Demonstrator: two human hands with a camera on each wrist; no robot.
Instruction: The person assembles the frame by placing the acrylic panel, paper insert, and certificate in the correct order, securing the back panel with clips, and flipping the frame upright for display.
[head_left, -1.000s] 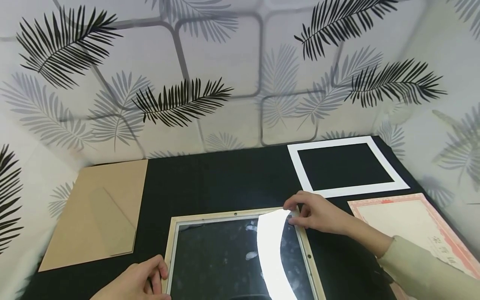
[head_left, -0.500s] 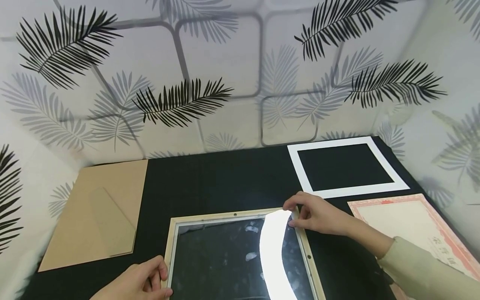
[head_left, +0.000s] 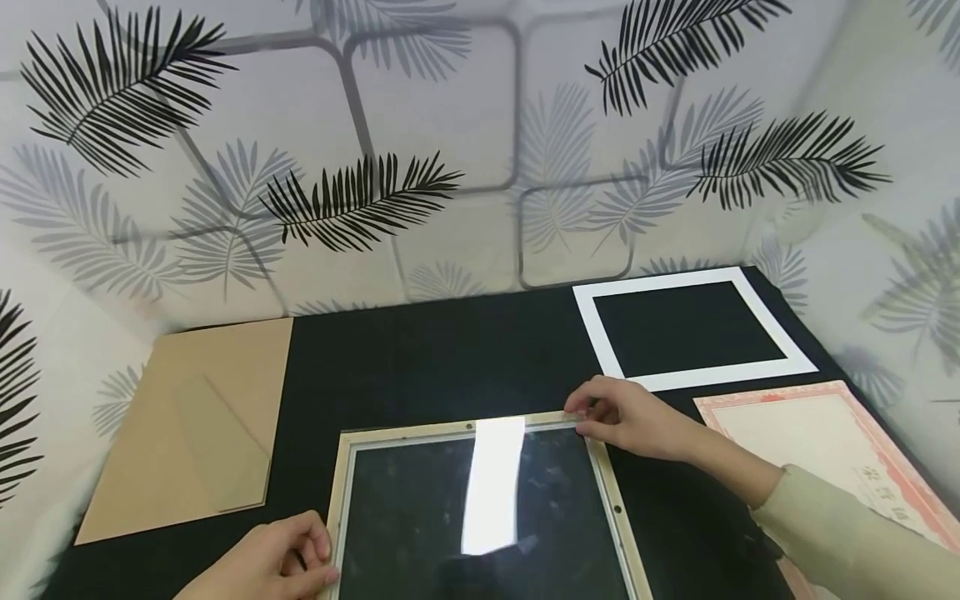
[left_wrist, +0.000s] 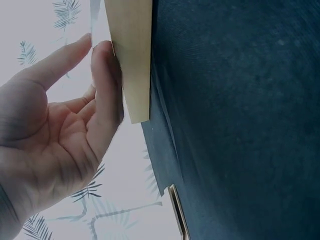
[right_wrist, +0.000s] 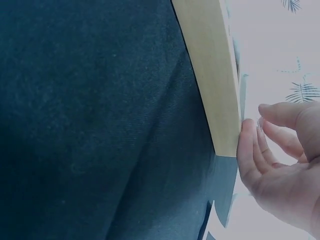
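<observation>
A light wooden picture frame (head_left: 420,434) lies on the black cloth at the front, partly cut off by the lower edge of the head view. A clear sheet (head_left: 397,508) lies over its opening, with a bright straight reflection across it. My left hand (head_left: 273,558) is at the frame's left side, thumb and forefinger pinching the sheet's edge; in the left wrist view they meet just above the wooden rail (left_wrist: 132,60). At the far right corner, my right hand (head_left: 633,419) pinches the sheet's corner between thumb and fingers, beside the rail (right_wrist: 210,75) in the right wrist view.
A brown backing board (head_left: 217,358) lies at the left on the black cloth (head_left: 435,358). At the back right is a white mat border (head_left: 611,358), with a pink-edged certificate (head_left: 795,425) in front of it. A leaf-patterned curtain (head_left: 450,125) hangs behind.
The sheet's reflection has shifted left and turned from a long curved strip into a shorter straight patch, so the sheet looks flatter. Both hands have stayed in nearly the same places.
</observation>
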